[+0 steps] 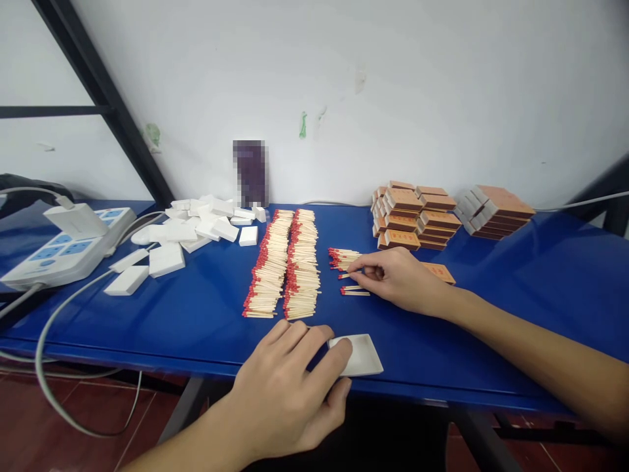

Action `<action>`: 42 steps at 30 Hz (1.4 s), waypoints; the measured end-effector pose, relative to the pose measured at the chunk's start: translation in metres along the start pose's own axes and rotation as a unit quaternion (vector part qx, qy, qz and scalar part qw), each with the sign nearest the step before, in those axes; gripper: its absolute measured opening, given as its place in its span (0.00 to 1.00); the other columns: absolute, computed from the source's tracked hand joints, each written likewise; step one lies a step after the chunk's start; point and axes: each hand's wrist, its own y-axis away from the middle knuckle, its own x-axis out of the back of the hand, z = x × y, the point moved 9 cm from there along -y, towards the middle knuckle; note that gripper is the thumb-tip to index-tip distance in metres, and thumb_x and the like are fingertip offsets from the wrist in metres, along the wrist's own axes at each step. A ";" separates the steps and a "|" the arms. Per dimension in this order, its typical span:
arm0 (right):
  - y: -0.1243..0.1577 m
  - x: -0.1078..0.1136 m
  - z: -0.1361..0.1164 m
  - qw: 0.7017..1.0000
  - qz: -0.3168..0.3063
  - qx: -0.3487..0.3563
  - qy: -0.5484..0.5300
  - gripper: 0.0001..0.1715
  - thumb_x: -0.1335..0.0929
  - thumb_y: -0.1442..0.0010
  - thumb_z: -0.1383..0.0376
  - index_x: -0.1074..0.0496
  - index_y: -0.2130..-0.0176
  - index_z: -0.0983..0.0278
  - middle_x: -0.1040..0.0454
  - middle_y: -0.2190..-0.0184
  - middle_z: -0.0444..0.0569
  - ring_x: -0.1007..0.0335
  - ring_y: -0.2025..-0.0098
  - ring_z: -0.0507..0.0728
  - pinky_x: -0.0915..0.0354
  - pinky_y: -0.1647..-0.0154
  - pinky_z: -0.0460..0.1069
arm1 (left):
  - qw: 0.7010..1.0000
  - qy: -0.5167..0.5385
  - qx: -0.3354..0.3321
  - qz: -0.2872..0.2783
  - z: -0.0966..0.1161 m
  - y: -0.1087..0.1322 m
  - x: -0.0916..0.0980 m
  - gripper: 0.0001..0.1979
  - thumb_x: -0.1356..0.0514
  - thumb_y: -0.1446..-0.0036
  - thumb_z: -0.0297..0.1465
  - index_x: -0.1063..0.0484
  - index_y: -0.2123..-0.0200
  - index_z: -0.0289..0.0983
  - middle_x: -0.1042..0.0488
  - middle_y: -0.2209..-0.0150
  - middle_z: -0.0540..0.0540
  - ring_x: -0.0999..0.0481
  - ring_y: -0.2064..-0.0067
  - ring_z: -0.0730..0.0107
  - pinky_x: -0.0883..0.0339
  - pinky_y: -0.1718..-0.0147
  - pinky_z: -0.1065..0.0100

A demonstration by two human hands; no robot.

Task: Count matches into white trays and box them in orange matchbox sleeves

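An empty white matchbox tray [369, 355] lies at the table's front edge, open side up. My left hand [292, 383] grips its left end, index finger reaching inside and thumb at the near side. Beyond it, my right hand [405, 280] pinches at the stick of a red-tipped match [344, 276] on the table. A small cluster of matches [344, 255] lies just past those fingertips, and a few loose matches [354, 291] are on the near side. Two long rows of matches [268, 269] stretch away left of my right hand. An orange matchbox sleeve [439, 272] is partly hidden behind that hand.
White trays [167, 259] are heaped on the left, beside a power strip [73, 249] with a plugged-in charger and cables. Stacked orange matchboxes [403, 216] stand at the back right, with another stack [506, 206] farther right. A blurred dark object [251, 172] leans on the wall.
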 end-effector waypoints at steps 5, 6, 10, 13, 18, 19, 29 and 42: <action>0.000 0.000 0.000 1.000 -0.003 0.001 0.001 0.13 0.34 0.38 0.61 0.20 0.64 0.62 0.29 0.81 0.42 0.38 0.80 0.50 0.44 0.76 0.45 | 1.000 -0.002 0.000 0.001 0.000 0.000 0.001 0.13 0.45 0.38 0.28 0.29 0.51 0.33 0.25 0.58 0.40 0.28 0.63 0.58 0.32 0.65 0.58; 0.000 -0.001 0.000 1.000 -0.005 0.000 0.000 0.13 0.34 0.38 0.61 0.20 0.64 0.62 0.29 0.81 0.42 0.38 0.79 0.50 0.44 0.76 0.45 | 1.000 -0.004 0.000 0.001 0.001 0.000 0.001 0.13 0.45 0.38 0.28 0.29 0.52 0.33 0.25 0.58 0.41 0.28 0.63 0.59 0.32 0.65 0.58; 0.000 -0.001 0.000 1.000 -0.012 -0.004 -0.010 0.13 0.34 0.38 0.60 0.21 0.65 0.61 0.31 0.82 0.41 0.40 0.80 0.50 0.45 0.76 0.46 | 1.000 -0.009 0.000 0.004 0.000 -0.001 0.001 0.13 0.45 0.38 0.28 0.29 0.52 0.34 0.25 0.59 0.41 0.27 0.64 0.59 0.32 0.65 0.59; 0.000 -0.001 -0.001 1.000 -0.017 -0.006 -0.020 0.13 0.34 0.38 0.59 0.22 0.66 0.62 0.34 0.83 0.40 0.42 0.80 0.50 0.45 0.77 0.46 | 1.000 -0.008 0.001 0.003 -0.001 -0.001 0.000 0.13 0.45 0.38 0.28 0.28 0.52 0.34 0.25 0.59 0.41 0.27 0.64 0.59 0.32 0.65 0.59; 0.001 -0.001 0.001 0.999 -0.025 -0.018 -0.034 0.12 0.34 0.39 0.61 0.24 0.68 0.62 0.38 0.84 0.39 0.45 0.81 0.49 0.46 0.77 0.46 | 1.000 -0.003 0.000 -0.003 -0.001 0.000 -0.001 0.13 0.45 0.38 0.28 0.29 0.51 0.33 0.25 0.58 0.40 0.28 0.63 0.58 0.33 0.65 0.58; 0.002 -0.001 0.001 0.999 -0.025 -0.020 -0.035 0.11 0.34 0.39 0.61 0.24 0.68 0.62 0.38 0.84 0.38 0.46 0.81 0.49 0.46 0.77 0.45 | 1.000 -0.003 0.000 -0.004 -0.001 0.000 -0.001 0.13 0.45 0.38 0.28 0.29 0.51 0.33 0.25 0.58 0.40 0.28 0.63 0.58 0.33 0.65 0.58; 0.004 -0.001 -0.006 0.996 -0.057 -0.016 -0.069 0.12 0.35 0.39 0.61 0.24 0.70 0.63 0.34 0.82 0.40 0.42 0.79 0.50 0.45 0.76 0.46 | 1.000 -0.009 -0.001 -0.001 -0.001 -0.001 0.000 0.13 0.46 0.38 0.28 0.28 0.52 0.34 0.25 0.59 0.41 0.27 0.64 0.59 0.32 0.65 0.59; 0.000 0.005 0.008 0.998 -0.005 -0.060 -0.013 0.16 0.36 0.40 0.61 0.20 0.62 0.63 0.35 0.83 0.40 0.43 0.81 0.50 0.47 0.76 0.47 | 1.000 -0.001 -0.001 -0.003 0.000 0.000 0.000 0.12 0.45 0.38 0.28 0.29 0.52 0.33 0.25 0.59 0.40 0.28 0.63 0.58 0.32 0.65 0.58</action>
